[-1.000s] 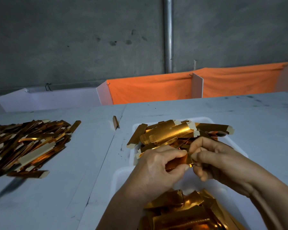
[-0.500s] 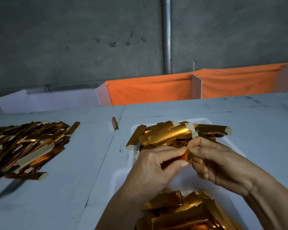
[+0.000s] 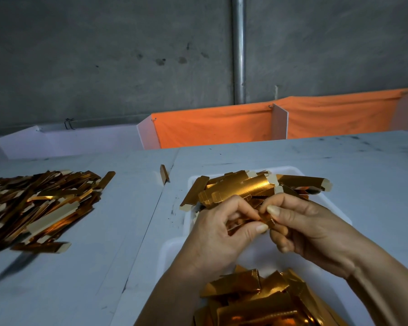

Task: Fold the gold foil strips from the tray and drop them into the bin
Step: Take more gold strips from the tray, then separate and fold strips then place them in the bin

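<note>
A white tray (image 3: 339,215) lies on the table before me, with several flat gold foil strips (image 3: 240,188) piled at its far end. Over the tray's middle, my left hand (image 3: 217,234) and my right hand (image 3: 313,229) pinch one small gold foil strip (image 3: 267,220) between thumbs and fingers; most of it is hidden by my fingers. Below my wrists lies a heap of folded gold pieces (image 3: 257,300) at the near edge. I cannot tell whether that heap sits in a separate bin.
A big loose pile of gold strips (image 3: 38,205) covers the table's left side. One single strip (image 3: 164,177) stands by the table seam. Orange cloth partitions (image 3: 212,128) and a grey wall with a metal pipe (image 3: 238,50) close the back.
Both hands have stayed over the tray, working the same strip. The visible part of the strip has shrunk as my fingers closed tighter around it.
</note>
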The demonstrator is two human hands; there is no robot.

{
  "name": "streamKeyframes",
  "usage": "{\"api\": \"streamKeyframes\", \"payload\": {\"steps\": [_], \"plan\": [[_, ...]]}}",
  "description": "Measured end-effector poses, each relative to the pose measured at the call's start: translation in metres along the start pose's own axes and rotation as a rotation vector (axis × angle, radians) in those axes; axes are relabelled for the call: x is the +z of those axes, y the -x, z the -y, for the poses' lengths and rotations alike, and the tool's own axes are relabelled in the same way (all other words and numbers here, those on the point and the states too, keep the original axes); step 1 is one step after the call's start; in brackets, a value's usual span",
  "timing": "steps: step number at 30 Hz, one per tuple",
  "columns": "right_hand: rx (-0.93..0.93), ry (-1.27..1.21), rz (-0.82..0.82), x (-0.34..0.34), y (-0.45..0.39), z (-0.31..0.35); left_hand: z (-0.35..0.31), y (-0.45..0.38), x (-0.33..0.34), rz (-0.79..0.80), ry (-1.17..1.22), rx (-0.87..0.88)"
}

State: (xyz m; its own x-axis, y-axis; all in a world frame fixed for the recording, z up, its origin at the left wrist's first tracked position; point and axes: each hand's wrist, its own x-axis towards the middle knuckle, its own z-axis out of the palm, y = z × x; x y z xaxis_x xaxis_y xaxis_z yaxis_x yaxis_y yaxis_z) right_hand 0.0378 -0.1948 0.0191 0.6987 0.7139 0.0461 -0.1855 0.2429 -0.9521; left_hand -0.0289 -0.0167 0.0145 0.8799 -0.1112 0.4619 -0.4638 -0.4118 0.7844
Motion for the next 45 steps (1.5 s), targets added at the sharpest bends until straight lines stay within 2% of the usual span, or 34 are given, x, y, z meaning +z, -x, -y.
{"api": "streamKeyframes", "payload": {"steps": [5, 11, 15, 17, 20, 22, 24, 27, 32, 42, 45], "plan": [[0.091, -0.15, 0.099, -0.004, 0.002, 0.002, 0.0, -0.001, -0.002, 0.023, 0.108, -0.008], [0.107, 0.035, 0.039, -0.006, 0.002, 0.001, 0.0, 0.001, 0.001, 0.088, 0.042, -0.065], [0.114, 0.06, -0.01, -0.008, 0.002, 0.002, 0.002, 0.0, 0.0, 0.113, 0.094, -0.16], [0.068, 0.075, -0.128, -0.008, -0.001, 0.001, 0.003, 0.0, 0.002, 0.171, 0.056, -0.252], [-0.108, 0.11, -0.411, -0.011, -0.006, -0.004, 0.005, 0.0, 0.009, 0.313, -0.059, -0.374], [-0.23, 0.399, -0.607, -0.013, -0.009, -0.01, 0.002, 0.0, 0.013, 0.356, -0.178, -0.37], [-0.325, 0.667, -0.671, -0.012, -0.013, -0.016, 0.001, 0.0, 0.014, 0.337, -0.266, -0.341], [-0.367, 0.846, -0.673, -0.01, -0.02, -0.022, 0.001, 0.0, 0.015, 0.249, -0.319, -0.271], [-0.215, 0.894, -0.703, -0.014, -0.032, -0.018, 0.007, -0.001, 0.014, 0.095, -0.401, -0.159], [-0.007, 1.002, -0.533, -0.022, -0.069, -0.008, 0.012, 0.0, 0.017, 0.139, -0.502, -0.102], [0.037, 1.013, -0.514, -0.023, -0.078, -0.001, 0.014, -0.001, 0.019, 0.096, -0.605, -0.069]]}}
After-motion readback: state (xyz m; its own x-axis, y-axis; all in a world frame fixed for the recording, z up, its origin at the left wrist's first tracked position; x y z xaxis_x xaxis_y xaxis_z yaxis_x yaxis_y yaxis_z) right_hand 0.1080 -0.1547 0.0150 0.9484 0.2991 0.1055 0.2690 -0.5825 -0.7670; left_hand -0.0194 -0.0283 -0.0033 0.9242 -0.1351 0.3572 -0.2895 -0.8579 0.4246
